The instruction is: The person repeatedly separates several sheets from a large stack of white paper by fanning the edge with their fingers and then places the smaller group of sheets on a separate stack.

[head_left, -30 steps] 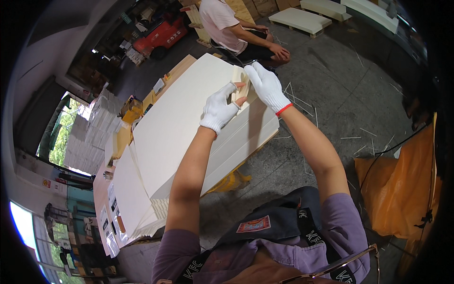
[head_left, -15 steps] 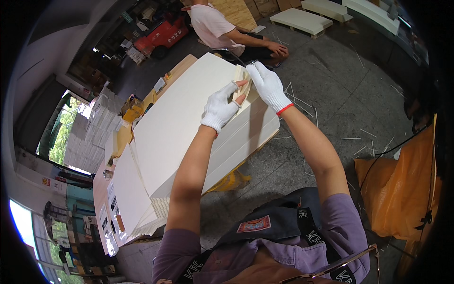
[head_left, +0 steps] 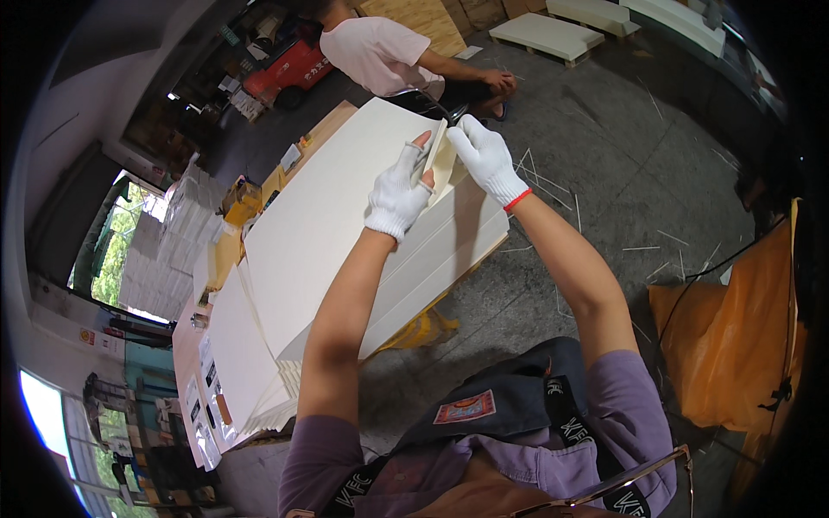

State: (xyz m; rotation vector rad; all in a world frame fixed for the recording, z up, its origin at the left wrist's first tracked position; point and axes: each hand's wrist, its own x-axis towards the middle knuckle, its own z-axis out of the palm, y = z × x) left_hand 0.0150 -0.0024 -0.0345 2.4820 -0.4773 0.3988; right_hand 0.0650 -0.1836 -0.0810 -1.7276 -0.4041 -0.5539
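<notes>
A tall stack of large cream-white paper sheets (head_left: 337,216) lies in front of me, its far right corner between my hands. My left hand (head_left: 397,194), in a white knit glove with bare thumb and index fingertips, rests at this corner. Its thumb and index finger are spread apart beside a lifted strip of sheets (head_left: 442,166). My right hand (head_left: 485,155), in a white glove with a red cuff, has its fingers closed at the far end of those raised sheets. The sheets stand bent up along the edge, and the right fingertips are partly hidden.
A person in a pale shirt (head_left: 376,52) sits just beyond the stack. A red forklift (head_left: 289,69) stands farther back. Paper strips (head_left: 548,177) litter the floor on the right, near an orange sheet (head_left: 717,345). A yellow box (head_left: 242,200) sits on the table's left side.
The curled sheets at the corner have straightened into a more upright strip. My left index finger has shifted slightly left and up, away from the right hand. The seated person has leaned left.
</notes>
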